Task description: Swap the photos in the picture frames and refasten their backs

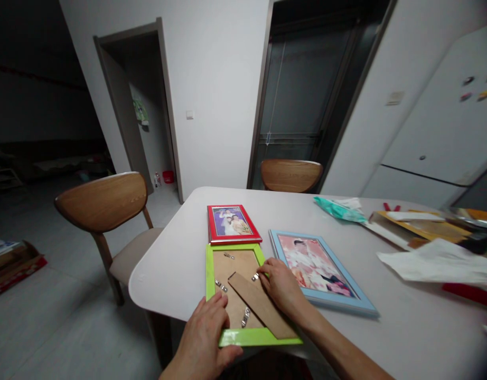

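Note:
A green photo frame [251, 336] lies face down at the near table edge, its brown backing board [237, 258] and slanted stand leg [261, 306] facing up. My left hand [206, 332] grips the frame's near left corner, thumb along the near edge and fingers over the side. At the right side, the closed fingertips of my right hand [281, 285] pinch at a small metal clip [255, 277]. Other metal clips [245, 316] sit around the board. Just beyond lies a red photo frame [234, 224], picture up. A light blue photo frame [320, 266] lies to the right, also picture up.
The white table [168, 264] has rounded corners. A teal packet [340, 209], an open yellow envelope [421, 224] and white wrapping [437, 261] lie on its right side. Wooden chairs stand at the left [104, 203] and far side [291, 175].

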Available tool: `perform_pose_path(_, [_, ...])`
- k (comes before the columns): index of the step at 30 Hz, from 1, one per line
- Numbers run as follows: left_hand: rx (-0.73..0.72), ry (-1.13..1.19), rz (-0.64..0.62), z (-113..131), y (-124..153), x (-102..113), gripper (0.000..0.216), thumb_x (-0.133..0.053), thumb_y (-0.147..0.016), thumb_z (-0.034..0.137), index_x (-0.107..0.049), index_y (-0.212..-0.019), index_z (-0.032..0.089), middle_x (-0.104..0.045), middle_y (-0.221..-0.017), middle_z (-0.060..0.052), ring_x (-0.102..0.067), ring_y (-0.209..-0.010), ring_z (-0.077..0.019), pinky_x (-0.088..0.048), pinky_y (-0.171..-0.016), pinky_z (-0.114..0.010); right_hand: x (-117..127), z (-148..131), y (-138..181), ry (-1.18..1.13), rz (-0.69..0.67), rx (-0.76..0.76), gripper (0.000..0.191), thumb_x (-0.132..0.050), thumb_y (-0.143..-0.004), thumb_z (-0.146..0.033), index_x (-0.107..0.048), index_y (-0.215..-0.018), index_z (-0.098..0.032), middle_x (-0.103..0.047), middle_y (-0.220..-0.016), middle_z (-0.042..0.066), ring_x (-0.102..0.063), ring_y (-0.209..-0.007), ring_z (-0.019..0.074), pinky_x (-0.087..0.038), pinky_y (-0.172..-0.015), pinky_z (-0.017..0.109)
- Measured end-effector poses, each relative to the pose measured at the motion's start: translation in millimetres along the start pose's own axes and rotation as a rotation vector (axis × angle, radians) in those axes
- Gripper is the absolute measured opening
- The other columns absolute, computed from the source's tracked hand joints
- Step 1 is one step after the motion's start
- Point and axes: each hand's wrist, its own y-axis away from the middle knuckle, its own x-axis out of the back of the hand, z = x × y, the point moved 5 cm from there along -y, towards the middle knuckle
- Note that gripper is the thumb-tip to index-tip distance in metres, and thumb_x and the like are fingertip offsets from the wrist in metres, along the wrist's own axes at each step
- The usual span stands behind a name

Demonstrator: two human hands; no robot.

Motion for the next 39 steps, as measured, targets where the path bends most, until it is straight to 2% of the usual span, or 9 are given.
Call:
perform_pose_path(7, [0.019, 0.002, 0.050, -1, 1, -6, 0.032, -0.069, -0.057, 0.025, -0.056, -0.084, 0.016, -0.046, -0.124, -0.012, -0.037, -0.117, -0.0253, -0.029, -0.098, -0.045, -2, 0, 2, -0.040, -0.037, 0.107, 0.014, -0.045, -0.069, -0.012, -0.057, -0.063, -0.016, -0.051, -0.076, 0.005, -0.046, -0.076, 0.0159, -0.036, -0.070, 0.026])
perform_pose_path(15, [0.023, -0.001, 0.074, 0, 2, -6, 0.041, -0.069, -0.057, 0.024, -0.055, -0.094, 0.013, -0.046, -0.123, -0.014, -0.039, -0.116, -0.0241, -0.032, -0.097, -0.040, 3, 4, 12, -0.097, -0.010, 0.119, 0.015, -0.043, -0.065, -0.009, -0.057, -0.062, -0.016, -0.051, -0.080, 0.005, -0.047, -0.080, 0.0164, -0.038, -0.074, 0.029])
perform_pose_path(18, [0.023, -0.004, 0.079, 1, 2, -5, 0.039, -0.068, -0.058, 0.024, -0.056, -0.093, 0.013, -0.046, -0.123, -0.015, -0.040, -0.115, -0.0241, -0.033, -0.097, -0.039, 8, 1, 15, -0.128, 0.007, 0.111, 0.019, -0.043, -0.068, -0.012, -0.061, -0.073, -0.016, -0.052, -0.085, 0.007, -0.047, -0.083, 0.0172, -0.038, -0.077, 0.031])
perform_pose_path(21, [0.007, 0.007, 0.089, 1, 2, -4, 0.039, -0.069, -0.058, 0.023, -0.056, -0.093, 0.013, -0.047, -0.122, -0.015, -0.041, -0.114, -0.0239, -0.034, -0.096, -0.039, 15, -16, 25, -0.164, 0.049, 0.162, 0.024, -0.042, -0.071, -0.013, -0.061, -0.086, -0.017, -0.052, -0.091, 0.008, -0.047, -0.087, 0.0178, -0.038, -0.078, 0.032])
perform_pose_path(25, [0.004, 0.030, 0.101, 0, 2, -2, 0.036, -0.071, -0.054, 0.022, -0.057, -0.088, 0.016, -0.050, -0.120, -0.012, -0.042, -0.113, -0.0245, -0.035, -0.095, -0.040, 14, -56, 46, -0.194, -0.111, 0.386, 0.023, -0.044, -0.070, -0.010, -0.062, -0.077, -0.021, -0.052, -0.087, 0.005, -0.045, -0.084, 0.0169, -0.038, -0.074, 0.033])
perform_pose_path(28, [0.003, 0.047, 0.097, 0, 2, -1, 0.031, -0.071, -0.054, 0.022, -0.058, -0.081, 0.018, -0.052, -0.118, -0.010, -0.043, -0.113, -0.0245, -0.036, -0.095, -0.040, 15, -71, 57, -0.180, -0.194, 0.452, 0.022, -0.047, -0.068, -0.010, -0.063, -0.077, -0.023, -0.051, -0.087, 0.004, -0.043, -0.086, 0.0177, -0.035, -0.079, 0.036])
perform_pose_path(32, [0.007, 0.065, 0.097, 0, 1, 0, 0.034, -0.071, -0.054, 0.021, -0.057, -0.085, 0.018, -0.052, -0.118, -0.010, -0.043, -0.113, -0.0233, -0.035, -0.095, -0.040, 20, -71, 60, -0.202, -0.224, 0.483, 0.024, -0.045, -0.070, -0.010, -0.063, -0.079, -0.022, -0.052, -0.091, 0.004, -0.041, -0.091, 0.0182, -0.032, -0.084, 0.037])
perform_pose_path(36, [0.018, 0.075, 0.096, 0, 0, 0, 0.031, -0.071, -0.053, 0.020, -0.058, -0.080, 0.018, -0.052, -0.119, -0.010, -0.042, -0.113, -0.0235, -0.034, -0.096, -0.040, 21, -66, 60, -0.224, -0.234, 0.475, 0.025, -0.045, -0.070, -0.010, -0.064, -0.078, -0.024, -0.054, -0.092, 0.004, -0.042, -0.093, 0.0183, -0.032, -0.087, 0.036])
perform_pose_path(39, [0.018, 0.082, 0.090, 0, 1, 0, 0.030, -0.071, -0.054, 0.020, -0.057, -0.081, 0.017, -0.051, -0.119, -0.010, -0.042, -0.113, -0.0235, -0.034, -0.096, -0.039, 19, -63, 57, -0.258, -0.210, 0.459, 0.028, -0.043, -0.073, -0.011, -0.063, -0.086, -0.026, -0.055, -0.093, 0.004, -0.044, -0.093, 0.0179, -0.032, -0.087, 0.036])
